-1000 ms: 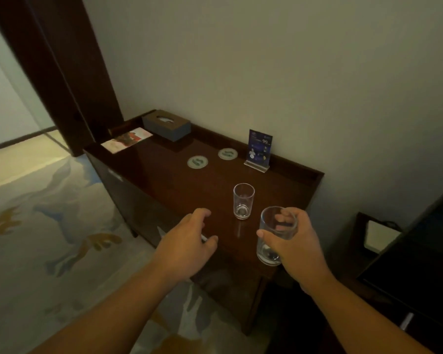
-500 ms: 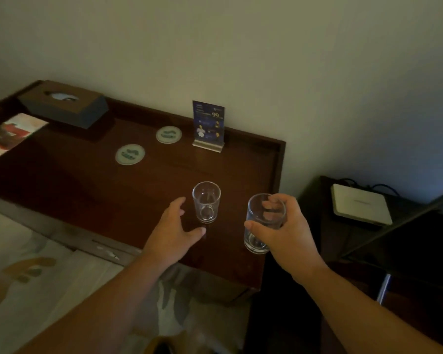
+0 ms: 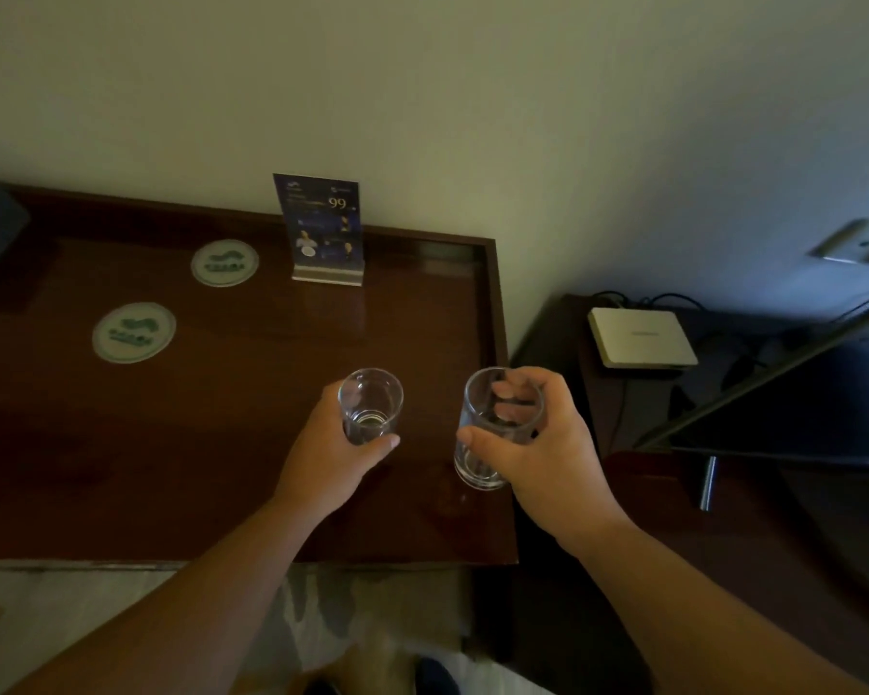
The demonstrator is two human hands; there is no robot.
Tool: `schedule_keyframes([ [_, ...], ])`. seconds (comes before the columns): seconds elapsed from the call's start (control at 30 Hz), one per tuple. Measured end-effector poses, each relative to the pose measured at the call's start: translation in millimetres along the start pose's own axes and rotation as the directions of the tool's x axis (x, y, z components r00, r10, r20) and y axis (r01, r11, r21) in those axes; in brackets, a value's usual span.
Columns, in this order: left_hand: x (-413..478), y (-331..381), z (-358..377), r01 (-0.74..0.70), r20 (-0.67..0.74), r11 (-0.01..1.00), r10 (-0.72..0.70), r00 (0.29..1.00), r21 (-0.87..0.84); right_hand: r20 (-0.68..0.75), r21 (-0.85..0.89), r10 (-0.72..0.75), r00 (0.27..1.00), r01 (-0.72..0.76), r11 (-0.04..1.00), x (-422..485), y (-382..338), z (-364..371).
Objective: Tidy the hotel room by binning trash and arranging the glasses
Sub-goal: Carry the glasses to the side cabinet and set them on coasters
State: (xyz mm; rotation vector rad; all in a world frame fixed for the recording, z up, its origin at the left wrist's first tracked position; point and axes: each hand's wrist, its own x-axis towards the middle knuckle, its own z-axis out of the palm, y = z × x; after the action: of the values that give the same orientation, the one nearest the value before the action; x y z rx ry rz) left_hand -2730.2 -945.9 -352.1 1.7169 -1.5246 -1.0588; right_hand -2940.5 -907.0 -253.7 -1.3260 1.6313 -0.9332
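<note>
Left hand [image 3: 332, 459] grips the left glass [image 3: 371, 406] at centre frame; my right hand [image 3: 538, 453] grips the right glass [image 3: 497, 428] just inside the tabletop's [image 3: 222, 443] right edge. Bare wood spreads lower left.

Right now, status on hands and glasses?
Left hand grips left glass, upright. Right hand grips right glass near table edge. Near coaster, far coaster bare, leftward; nothing in the way.

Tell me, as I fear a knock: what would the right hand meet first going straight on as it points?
Probably the blue sign card, the right hand just clearing the left hand's glass; depth is unclear.
</note>
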Motion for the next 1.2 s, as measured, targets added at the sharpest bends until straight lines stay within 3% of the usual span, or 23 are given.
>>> schedule_keyframes([
  [0.27, -11, 6, -37, -0.059, 0.032, 0.998, 0.059, 0.998, -0.005, -0.023, -0.011, -0.002, 1.000, 0.001, 1.000, -1, -17, 25],
  [0.6, -42, 1, -164, -0.122, -0.129, 0.992, 0.118, 0.985, -0.024, 0.067, -0.001, -0.133, 0.989, 0.134, 0.991, 1, -79, 89],
  [0.93, -49, -21, -246, -0.050, -0.321, 0.998, 0.039, 0.946, -0.027, 0.226, 0.084, -0.238, 0.945, 0.224, 0.971, 34, -123, 150],
  [1.2, -13, -24, -275, 0.031, -0.369, 0.999, -0.039, 0.928, -0.027, 0.265, 0.094, -0.294, 0.918, 0.279, 0.956, 96, -143, 182],
])
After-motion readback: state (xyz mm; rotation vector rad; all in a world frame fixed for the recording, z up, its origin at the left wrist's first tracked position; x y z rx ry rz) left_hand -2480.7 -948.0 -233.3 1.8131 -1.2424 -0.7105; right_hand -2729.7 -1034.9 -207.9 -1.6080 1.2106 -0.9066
